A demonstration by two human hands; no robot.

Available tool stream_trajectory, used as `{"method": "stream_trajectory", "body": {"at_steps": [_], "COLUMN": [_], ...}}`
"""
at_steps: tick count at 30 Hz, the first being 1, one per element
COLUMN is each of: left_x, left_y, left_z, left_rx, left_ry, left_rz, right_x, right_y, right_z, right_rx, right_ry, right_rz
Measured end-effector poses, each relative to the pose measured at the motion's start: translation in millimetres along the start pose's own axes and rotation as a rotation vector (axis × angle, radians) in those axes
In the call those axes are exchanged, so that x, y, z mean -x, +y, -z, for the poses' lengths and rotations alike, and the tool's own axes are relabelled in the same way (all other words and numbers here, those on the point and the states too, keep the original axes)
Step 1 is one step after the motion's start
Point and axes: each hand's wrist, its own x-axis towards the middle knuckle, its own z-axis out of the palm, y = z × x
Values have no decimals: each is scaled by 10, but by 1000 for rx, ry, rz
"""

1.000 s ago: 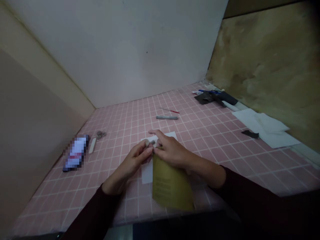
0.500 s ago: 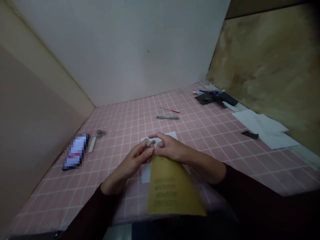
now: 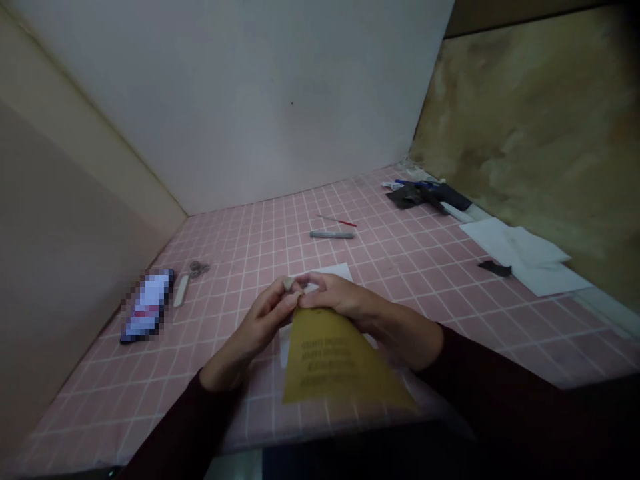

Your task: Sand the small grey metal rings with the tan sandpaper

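My left hand (image 3: 265,310) is closed, thumb and fingers pinched around a small beige piece (image 3: 289,283), mostly hidden by the fingertips. Against it my right hand (image 3: 335,293) has its fingers curled, gripping the narrow upper end of a yellow sheet (image 3: 327,360). Dark printed lines cross this sheet, and its blurred lower edge hangs towards the table's front. The two hands touch at the fingertips. Under them lies white paper (image 3: 340,271), partly covered.
A phone (image 3: 150,303), a white strip (image 3: 181,291) and scissors (image 3: 199,268) lie left. Beyond the hands are a grey rod (image 3: 331,235) and a thin red-handled tool (image 3: 347,223). White papers (image 3: 520,253), a black scrap (image 3: 495,268) and dark items (image 3: 407,195) lie right.
My right fingers have come closer to the left fingertips. The sheet's lower edge has lifted and swung. The whole view has shifted slightly.
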Motion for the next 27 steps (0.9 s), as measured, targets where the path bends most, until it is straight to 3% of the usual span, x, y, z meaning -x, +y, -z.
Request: {"method": "stream_trajectory", "body": {"at_steps": [2,6,8,12,14,16,19,21,27], "left_x": [-5,-54,-59,-17,-5,-16,-51,-58,-4], "left_y": [-2,-59,-69,-27,-10,-13,-39,-46,-16], "left_z": [9,69,74,40,41,63,100,103,75], "left_rx": [-2,-16,-23,3,-23,-56,-52,-56,-80], "left_ry": [-17,-89,-100,-46,-37,-59,-139,-151,-78], "left_rz": [6,92,102,12,7,30,106,120,3], "right_x": [0,50,56,10,2,21,66,70,8], "right_y": [1,-50,-61,-31,-17,-16,-20,-20,-33], "right_z": [2,-3,-3,2,-1,-10,-28,-33,-19], "right_rx": [-24,447,528,86,-27,123,524,616,35], "right_ry": [-17,132,156,19,-26,30,141,166,-16], "right_rz": [-18,199,231,23,-36,26,255,303,-25]}}
